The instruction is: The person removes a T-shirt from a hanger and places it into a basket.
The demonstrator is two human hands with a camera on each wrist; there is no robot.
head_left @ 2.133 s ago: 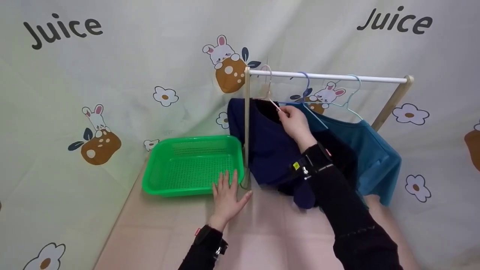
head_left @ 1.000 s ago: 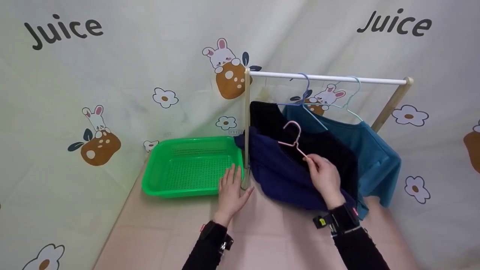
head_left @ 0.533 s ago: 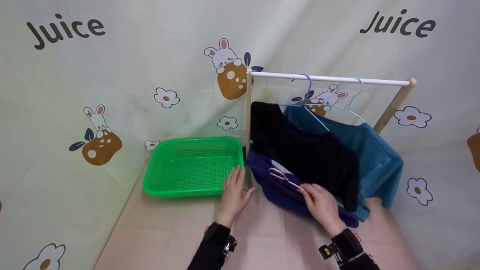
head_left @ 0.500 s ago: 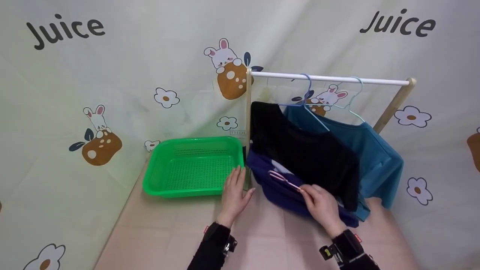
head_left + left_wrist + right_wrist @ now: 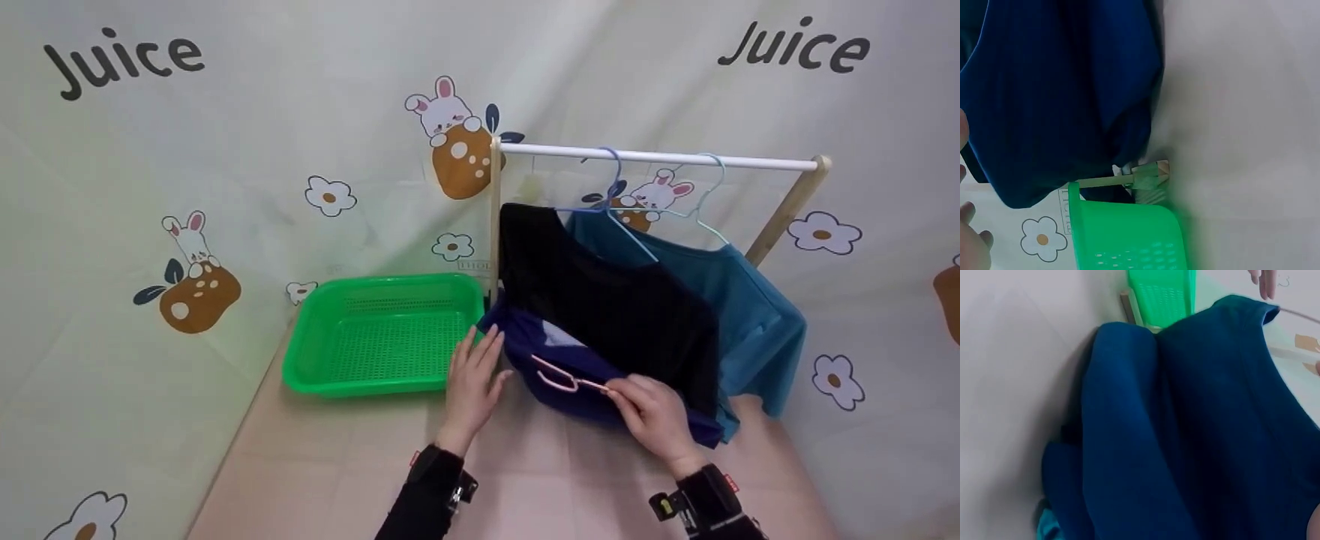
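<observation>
My right hand [image 5: 651, 420] pinches one arm of a pink hanger [image 5: 574, 385], whose hook points left, low in front of the rack. On it hangs a navy top [image 5: 525, 337], which fills much of both wrist views, its folds [image 5: 1067, 101] large in the left one. My left hand [image 5: 472, 379] is extended with straight fingers, fingertips right at the top's left shoulder, beside the basket's corner. A black top [image 5: 600, 300] on a blue hanger [image 5: 616, 176] and a teal top [image 5: 750, 300] on a mint hanger [image 5: 709, 191] hang on the rack behind.
A green perforated basket [image 5: 382, 386] stands left of the clothes rack, close to its wooden post [image 5: 495, 217]. The white rail [image 5: 660, 156] runs across the top. A printed curtain [image 5: 262, 127] backs the pinkish tabletop [image 5: 315, 450].
My right hand has taken the pink hanger with the navy top off the rail and brought it down and nearer. My left hand has shifted slightly right, to the top's shoulder.
</observation>
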